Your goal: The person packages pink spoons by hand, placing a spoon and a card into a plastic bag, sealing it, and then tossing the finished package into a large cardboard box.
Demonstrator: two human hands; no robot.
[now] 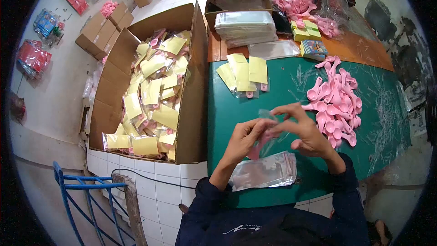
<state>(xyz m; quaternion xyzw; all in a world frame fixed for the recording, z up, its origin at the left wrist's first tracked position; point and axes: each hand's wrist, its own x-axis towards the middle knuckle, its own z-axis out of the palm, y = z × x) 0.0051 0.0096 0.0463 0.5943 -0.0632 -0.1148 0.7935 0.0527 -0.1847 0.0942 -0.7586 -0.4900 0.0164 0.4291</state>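
My left hand (248, 137) is closed around a small clear plastic bag (267, 145) with a pink spoon (255, 152) in it, held above the table's near edge. Just to the right, my right hand (306, 132) has its fingers apart, the fingertips right at the bag and slightly blurred. Below both hands lies a stack of flat clear bags (268, 171). A loose heap of pink spoons (336, 105) sits to the right on the green table (227, 118). Beyond my hands, several filled bags with yellow cards (246, 74) lie together.
A large cardboard box (193, 105) full of bagged yellow cards and spoons stands left of the table. At the back are stacked clear bags (246, 25), card stacks (313, 49) and more pink spoons (293, 1). A blue metal frame (91, 187) stands lower left.
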